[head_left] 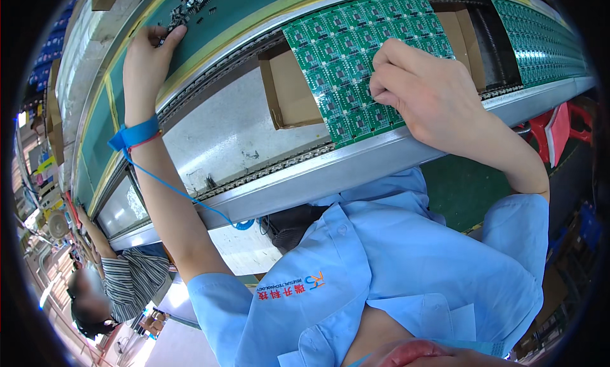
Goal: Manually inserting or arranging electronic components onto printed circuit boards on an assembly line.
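Note:
A green circuit board panel [337, 68], a grid of many small boards with dark chips, lies across the conveyor rails in front of me. Over its right half is my right hand [429, 94], fingers curled into a pinch close to the board; whatever they hold is hidden. At the far left, my left hand [149, 59] reaches to a loose pile of small black electronic components [190, 4] on a green work surface. Its thumb and index finger close on dark component pieces at the pile's edge. A blue wrist strap [140, 133] with a coiled cord circles my left wrist.
A second circuit board panel [540, 40] lies farther right on the conveyor. Cardboard trays [289, 91] show below rail level. The metal conveyor edge [305, 181] runs between me and the boards. Red-handled items [556, 132] are at right; a co-worker in striped sleeves [143, 272] sits at left.

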A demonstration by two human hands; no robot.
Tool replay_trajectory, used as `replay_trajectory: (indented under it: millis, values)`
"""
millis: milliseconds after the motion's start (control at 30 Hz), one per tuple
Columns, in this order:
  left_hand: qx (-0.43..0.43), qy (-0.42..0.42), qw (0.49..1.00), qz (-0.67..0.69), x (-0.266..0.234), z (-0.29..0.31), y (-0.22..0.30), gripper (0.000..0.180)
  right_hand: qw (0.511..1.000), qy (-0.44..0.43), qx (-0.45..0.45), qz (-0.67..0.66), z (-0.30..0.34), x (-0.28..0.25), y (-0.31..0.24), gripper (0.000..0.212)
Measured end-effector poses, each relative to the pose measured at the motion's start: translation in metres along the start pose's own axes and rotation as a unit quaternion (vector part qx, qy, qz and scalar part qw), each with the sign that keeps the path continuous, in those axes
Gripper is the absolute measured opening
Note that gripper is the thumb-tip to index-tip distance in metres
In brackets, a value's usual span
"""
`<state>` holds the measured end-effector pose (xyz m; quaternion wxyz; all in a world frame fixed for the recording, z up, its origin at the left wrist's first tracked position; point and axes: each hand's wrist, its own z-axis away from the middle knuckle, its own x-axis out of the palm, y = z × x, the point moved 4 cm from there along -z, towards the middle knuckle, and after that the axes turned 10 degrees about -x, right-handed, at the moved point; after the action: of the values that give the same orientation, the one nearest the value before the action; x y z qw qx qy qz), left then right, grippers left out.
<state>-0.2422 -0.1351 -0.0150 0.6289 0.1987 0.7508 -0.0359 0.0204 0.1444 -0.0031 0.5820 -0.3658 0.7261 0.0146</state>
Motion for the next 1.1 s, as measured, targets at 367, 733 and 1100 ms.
replay_trajectory:
  millis: [367, 733, 1100]
  values:
    - [-0.053, -0.034, 0.995, 0.075, 0.002, -0.001, -0.004, 0.036, 0.999, 0.012, -0.018, 0.028, 0.004, 0.001, 0.000, 0.008]
    - [-0.056, 0.026, 0.984, 0.165, -0.001, -0.001, -0.007, 0.024, 0.997, 0.018, -0.040, 0.060, 0.002, -0.002, -0.004, 0.009]
    - [-0.082, 0.026, 0.985, 0.153, -0.008, 0.000, -0.001, 0.025, 0.999, 0.021, -0.014, 0.039, 0.006, -0.002, 0.002, 0.007]
